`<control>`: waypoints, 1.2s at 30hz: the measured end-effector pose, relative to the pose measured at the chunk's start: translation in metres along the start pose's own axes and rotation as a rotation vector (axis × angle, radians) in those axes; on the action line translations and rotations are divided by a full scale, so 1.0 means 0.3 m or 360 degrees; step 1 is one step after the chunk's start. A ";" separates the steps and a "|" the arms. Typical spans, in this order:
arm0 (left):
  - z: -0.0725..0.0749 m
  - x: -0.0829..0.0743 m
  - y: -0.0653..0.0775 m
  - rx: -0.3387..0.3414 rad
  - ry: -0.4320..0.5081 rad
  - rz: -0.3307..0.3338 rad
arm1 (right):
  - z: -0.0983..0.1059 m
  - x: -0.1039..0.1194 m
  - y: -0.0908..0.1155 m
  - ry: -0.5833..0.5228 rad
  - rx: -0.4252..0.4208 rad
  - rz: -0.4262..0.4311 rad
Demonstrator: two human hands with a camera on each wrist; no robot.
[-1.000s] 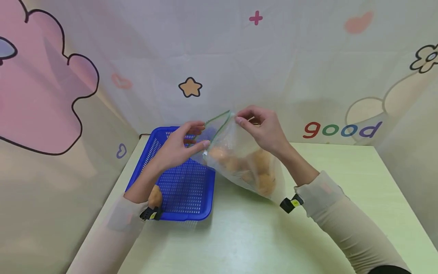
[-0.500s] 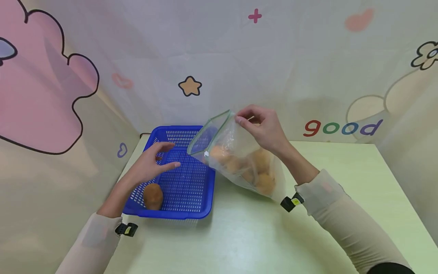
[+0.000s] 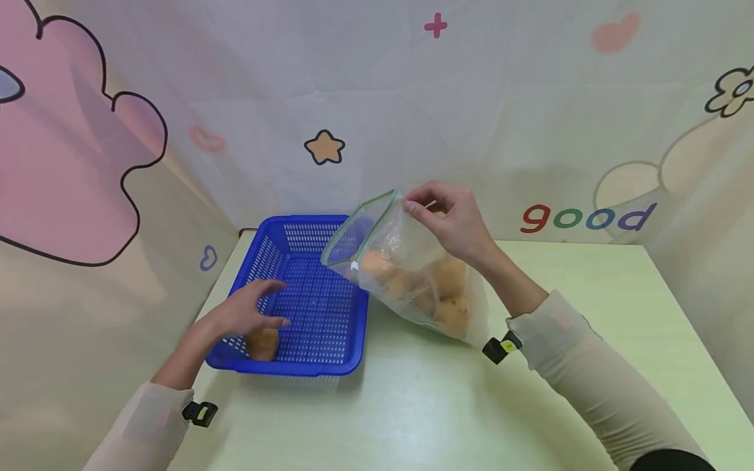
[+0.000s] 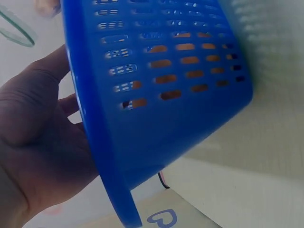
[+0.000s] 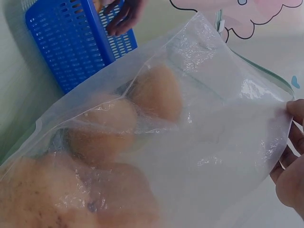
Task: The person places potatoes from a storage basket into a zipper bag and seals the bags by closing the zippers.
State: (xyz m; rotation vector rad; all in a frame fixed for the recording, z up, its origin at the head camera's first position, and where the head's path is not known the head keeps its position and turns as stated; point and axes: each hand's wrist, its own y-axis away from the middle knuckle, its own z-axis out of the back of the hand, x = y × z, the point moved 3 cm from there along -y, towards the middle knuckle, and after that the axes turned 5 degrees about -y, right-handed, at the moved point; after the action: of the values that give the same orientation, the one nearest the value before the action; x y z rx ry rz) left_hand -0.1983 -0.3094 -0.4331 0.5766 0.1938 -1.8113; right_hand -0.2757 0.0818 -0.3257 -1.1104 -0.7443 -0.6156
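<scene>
My left hand (image 3: 244, 311) hovers over the left side of a blue plastic basket (image 3: 319, 370), fingers and thumb spread apart. Just beneath it, partly covered by the hand, lies a brown potato (image 3: 263, 347) in the basket's near left corner. In the left wrist view the basket wall (image 4: 152, 137) hides the fingertips. Thumb and fingers of my right hand (image 3: 450, 219) pinch the upper edge of a translucent zip bag (image 3: 406, 229) with a green-trimmed mouth. Several potatoes (image 5: 159, 92) show through the bag. Its open mouth faces left and overlaps the basket's right rim.
A pale green table (image 3: 412, 405) carries the basket and the bag. Behind it hangs a printed cloth (image 3: 377, 85) with a star, hearts and the word "good". A white slider (image 3: 355, 265) sits at the bag's zip.
My left hand has let go of the bag's mouth and moved left and down, over the potato in the basket. My right hand stays at the bag's edge.
</scene>
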 end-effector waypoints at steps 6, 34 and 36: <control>-0.033 -0.001 0.005 0.0174 -0.0109 0.0057 | -0.005 -0.003 -0.001 -0.0001 0.0004 -0.0002; 0.120 -0.160 -0.112 -0.0610 -0.0025 -0.0153 | 0.000 0.003 0.009 0.0033 0.0004 0.0005; 0.162 -0.224 -0.120 -0.0726 0.0009 -0.0197 | -0.001 0.005 0.008 0.0035 0.0006 0.0004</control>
State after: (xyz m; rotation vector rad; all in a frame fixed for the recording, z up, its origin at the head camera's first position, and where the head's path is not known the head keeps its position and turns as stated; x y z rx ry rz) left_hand -0.2316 -0.2606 -0.3647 0.2490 0.6390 -1.8045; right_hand -0.2728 0.0822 -0.3259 -1.0992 -0.7249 -0.6234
